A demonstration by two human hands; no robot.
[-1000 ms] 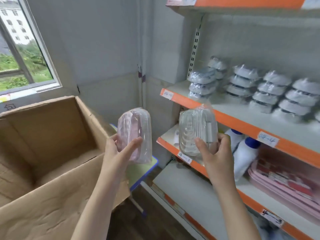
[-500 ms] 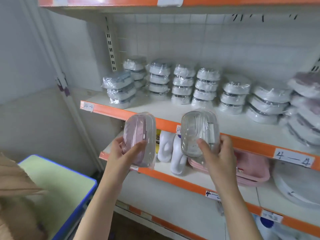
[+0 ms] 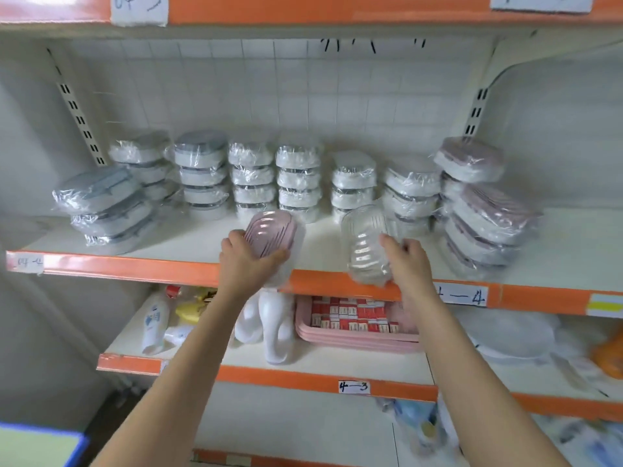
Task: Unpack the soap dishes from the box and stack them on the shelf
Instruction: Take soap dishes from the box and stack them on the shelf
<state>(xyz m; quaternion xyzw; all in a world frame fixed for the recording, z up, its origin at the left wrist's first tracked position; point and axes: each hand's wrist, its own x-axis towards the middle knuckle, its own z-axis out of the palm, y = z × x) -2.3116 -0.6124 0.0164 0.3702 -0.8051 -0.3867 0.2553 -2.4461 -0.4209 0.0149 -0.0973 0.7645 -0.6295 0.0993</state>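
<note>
A person's left hand point(image 3: 244, 261) is gripping a pink soap dish point(image 3: 269, 233) and the right hand point(image 3: 406, 261) a clear soap dish point(image 3: 364, 242), both hovering over the shelf point(image 3: 188, 239) front edge, before the bare strip fronting the wrapped stacks point(image 3: 298, 176).

A wrapped pink soap dish point(image 3: 269, 234) and a clear soap dish point(image 3: 364, 244) sat tilted in the fingers, above the shelf point(image 3: 188, 239) edge.

Both my bare forearms reach up and forward. My left hand point(image 3: 247, 261) grips a wrapped pink plastic soap dish point(image 3: 269, 234); my right hand point(image 3: 409, 261) grips a wrapped clear plastic soap dish point(image 3: 364, 242).
</note>
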